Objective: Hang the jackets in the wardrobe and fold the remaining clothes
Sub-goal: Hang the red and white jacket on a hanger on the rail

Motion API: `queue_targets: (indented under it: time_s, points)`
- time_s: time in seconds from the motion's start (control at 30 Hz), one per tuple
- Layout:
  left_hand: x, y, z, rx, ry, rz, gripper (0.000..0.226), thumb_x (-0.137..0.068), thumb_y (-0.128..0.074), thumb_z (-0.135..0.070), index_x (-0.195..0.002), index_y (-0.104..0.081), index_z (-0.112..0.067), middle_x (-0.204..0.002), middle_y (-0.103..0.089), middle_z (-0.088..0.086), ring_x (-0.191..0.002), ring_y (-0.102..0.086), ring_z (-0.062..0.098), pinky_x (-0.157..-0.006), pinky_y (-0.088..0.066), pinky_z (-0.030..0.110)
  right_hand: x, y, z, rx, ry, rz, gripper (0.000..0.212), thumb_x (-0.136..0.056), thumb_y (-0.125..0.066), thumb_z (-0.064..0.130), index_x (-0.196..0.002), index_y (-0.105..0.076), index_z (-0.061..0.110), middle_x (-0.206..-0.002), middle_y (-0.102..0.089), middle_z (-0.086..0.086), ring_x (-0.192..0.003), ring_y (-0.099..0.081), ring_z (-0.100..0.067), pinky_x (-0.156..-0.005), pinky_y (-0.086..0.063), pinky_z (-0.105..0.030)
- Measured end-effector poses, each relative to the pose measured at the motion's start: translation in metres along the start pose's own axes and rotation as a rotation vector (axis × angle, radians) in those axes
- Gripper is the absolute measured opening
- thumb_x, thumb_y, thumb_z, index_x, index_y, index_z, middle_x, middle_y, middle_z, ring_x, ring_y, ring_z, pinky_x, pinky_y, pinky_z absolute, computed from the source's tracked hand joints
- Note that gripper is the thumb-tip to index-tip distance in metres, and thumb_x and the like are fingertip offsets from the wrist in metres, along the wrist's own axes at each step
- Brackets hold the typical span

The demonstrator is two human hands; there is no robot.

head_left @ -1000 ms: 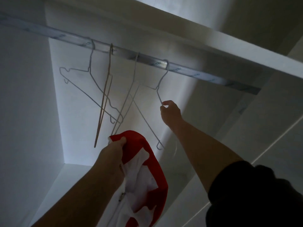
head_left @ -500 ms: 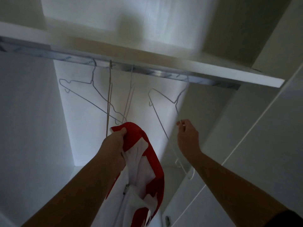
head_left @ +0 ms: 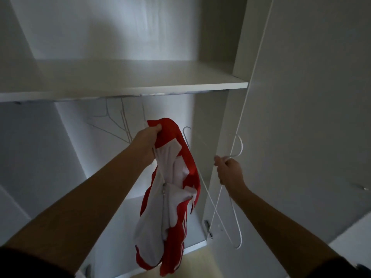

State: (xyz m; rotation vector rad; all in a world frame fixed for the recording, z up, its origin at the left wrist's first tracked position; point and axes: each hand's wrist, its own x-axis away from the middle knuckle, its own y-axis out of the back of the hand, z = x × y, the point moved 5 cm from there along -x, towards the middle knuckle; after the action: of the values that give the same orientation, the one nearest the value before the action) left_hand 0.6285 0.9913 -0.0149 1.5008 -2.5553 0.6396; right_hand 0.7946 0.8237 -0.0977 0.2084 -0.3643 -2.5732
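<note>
Your red-and-white jacket hangs in mid-air in front of the open wardrobe, not on a hanger yet. It's bunched and drooping, white lining and zip facing you, bottom end w/ white stripes down near the lower edge of the view. Your left hand grips it at the top, fingers curled tight over the red collar area, arm stretched up and fwd. Just right of the jacket, your right hand is closed round the neck of 1 white wire hanger, thumb and fingers pinching the wire. The hook sticks up above the fist, the rest drops below the wrist, where the wires cross and end in a rounded corner. 1 arm of that hanger runs up along the jacket's right side, close to the cloth; can't tell if it touches. The 2 hands are well apart, roughly level, left a bit higher. Behind your left hand, thin wire hangers hang under the white shelf, faint and blurred; the rail shows only as a sliver below the shelf edge. To the right stands a white door w/ a metal hinge low on the wardrobe frame. Pale wood floor shows at the bottom, between your dark-sleeved arms.
</note>
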Motion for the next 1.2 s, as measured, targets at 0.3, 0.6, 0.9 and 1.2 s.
queue_targets:
  time_s: [0.3, 0.6, 0.9, 1.2]
  points:
    - [0.02, 0.021, -0.001, -0.093, -0.144, -0.075, 0.049, -0.097, -0.05, -0.04, -0.13, -0.05, -0.003, -0.116, -0.06, 0.009, -0.106, -0.057, 0.024, -0.095, -0.048, 0.039, 0.071, 0.062, 0.045, -0.451, 0.212, -0.297, 0.038, -0.097, -0.038, 0.015, -0.059, -0.04, 0.021, -0.05, -0.035, 0.006, -0.045, -0.028, -0.01, -0.043, -0.024, -0.024]
    - [0.026, -0.001, 0.009, -0.199, -0.121, -0.003, 0.055, -0.096, -0.048, -0.045, -0.132, -0.047, -0.004, -0.126, -0.058, 0.012, -0.114, -0.057, 0.03, -0.102, -0.044, 0.046, 0.096, 0.073, 0.099, -0.946, 0.399, -0.372, 0.034, -0.091, -0.031, 0.001, -0.06, -0.032, 0.014, -0.047, -0.023, 0.007, -0.041, -0.016, -0.008, -0.042, -0.015, -0.017]
    - [0.021, 0.029, -0.04, -0.11, -0.221, -0.135, 0.06, -0.096, -0.044, -0.05, -0.137, -0.046, -0.006, -0.134, -0.055, 0.013, -0.121, -0.053, 0.032, -0.105, -0.042, 0.048, 0.118, -0.015, -0.002, -0.558, 0.081, 0.006, 0.042, -0.101, -0.037, 0.02, -0.06, -0.043, 0.013, -0.049, -0.034, 0.0, -0.042, -0.029, -0.012, -0.045, -0.026, -0.025]
    - [0.022, 0.078, -0.039, -0.263, -0.416, -0.238, 0.045, -0.1, -0.046, -0.032, -0.13, -0.049, 0.001, -0.124, -0.058, 0.017, -0.114, -0.056, 0.03, -0.09, -0.048, 0.034, 0.127, -0.005, -0.007, -0.291, 0.227, 0.117, 0.043, -0.101, -0.037, 0.012, -0.058, -0.044, 0.011, -0.046, -0.037, 0.005, -0.042, -0.032, -0.007, -0.043, -0.03, -0.017]
